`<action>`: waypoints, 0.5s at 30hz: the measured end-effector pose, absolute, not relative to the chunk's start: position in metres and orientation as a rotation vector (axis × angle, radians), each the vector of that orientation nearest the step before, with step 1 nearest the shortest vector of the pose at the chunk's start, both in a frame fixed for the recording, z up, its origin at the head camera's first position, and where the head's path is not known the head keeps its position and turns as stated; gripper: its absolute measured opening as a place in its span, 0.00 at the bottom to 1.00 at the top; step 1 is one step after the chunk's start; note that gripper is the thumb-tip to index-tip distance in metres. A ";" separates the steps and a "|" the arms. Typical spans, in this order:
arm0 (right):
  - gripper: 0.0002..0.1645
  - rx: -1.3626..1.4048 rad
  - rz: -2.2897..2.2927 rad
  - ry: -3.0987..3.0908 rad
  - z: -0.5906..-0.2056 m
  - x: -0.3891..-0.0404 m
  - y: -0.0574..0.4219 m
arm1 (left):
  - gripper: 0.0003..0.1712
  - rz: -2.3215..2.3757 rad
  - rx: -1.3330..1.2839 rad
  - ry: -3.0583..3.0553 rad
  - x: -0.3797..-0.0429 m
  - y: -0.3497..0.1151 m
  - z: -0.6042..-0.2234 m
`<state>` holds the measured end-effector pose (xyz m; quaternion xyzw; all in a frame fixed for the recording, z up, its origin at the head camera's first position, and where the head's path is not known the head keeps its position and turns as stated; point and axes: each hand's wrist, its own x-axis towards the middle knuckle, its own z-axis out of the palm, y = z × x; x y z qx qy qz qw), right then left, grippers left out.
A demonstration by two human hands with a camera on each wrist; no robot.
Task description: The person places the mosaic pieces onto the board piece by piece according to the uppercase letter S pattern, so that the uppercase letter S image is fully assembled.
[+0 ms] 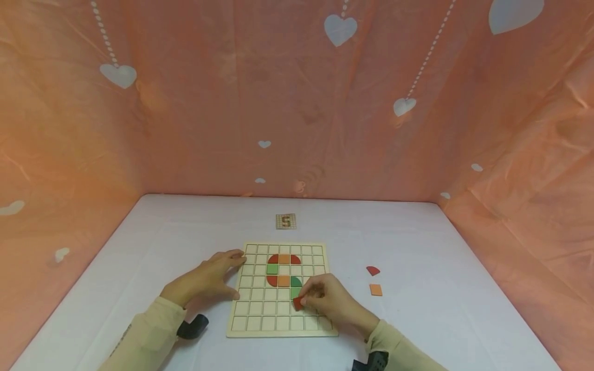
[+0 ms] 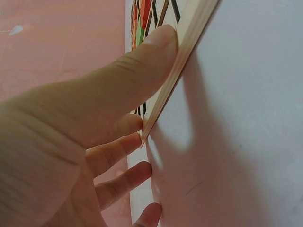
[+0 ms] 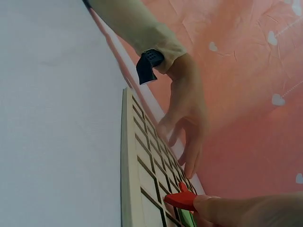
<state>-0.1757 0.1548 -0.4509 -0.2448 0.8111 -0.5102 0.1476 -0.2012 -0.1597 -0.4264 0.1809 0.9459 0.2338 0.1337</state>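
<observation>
A wooden grid board [image 1: 250, 323] lies on the white table. My right hand [image 1: 331, 299] pinches a red tile [image 1: 297, 303] between thumb and fingertips, low over the board's right half; the right wrist view also shows this red tile [image 3: 182, 200], tilted. Its full outline is partly hidden by the fingers. Set in the grid are red quarter-round tiles [image 1: 273, 259], orange squares [image 1: 284, 281], a light green square [image 1: 272, 269] and a dark green quarter-round [image 1: 295, 282]. With fingers spread, my left hand [image 1: 209, 278] touches the board's left edge, its thumb on the rim in the left wrist view.
A small pattern card [image 1: 285, 221] with a brown figure lies behind the board. To the right rest a loose red quarter-round tile [image 1: 373, 270] and an orange square tile [image 1: 376, 290]. Orange cloth [image 1: 297, 103] with pale hearts hangs around the table.
</observation>
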 end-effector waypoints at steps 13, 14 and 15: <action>0.02 -0.713 -1.236 2.485 -0.449 -0.169 0.151 | 0.52 0.707 0.493 2.721 -0.200 -0.160 -0.426; 0.02 -0.711 -1.226 2.490 -0.449 -0.169 0.150 | 0.52 0.710 0.495 2.722 -0.200 -0.160 -0.426; 0.02 -0.709 -1.218 2.493 -0.448 -0.169 0.150 | 0.52 0.704 0.505 2.725 -0.200 -0.161 -0.426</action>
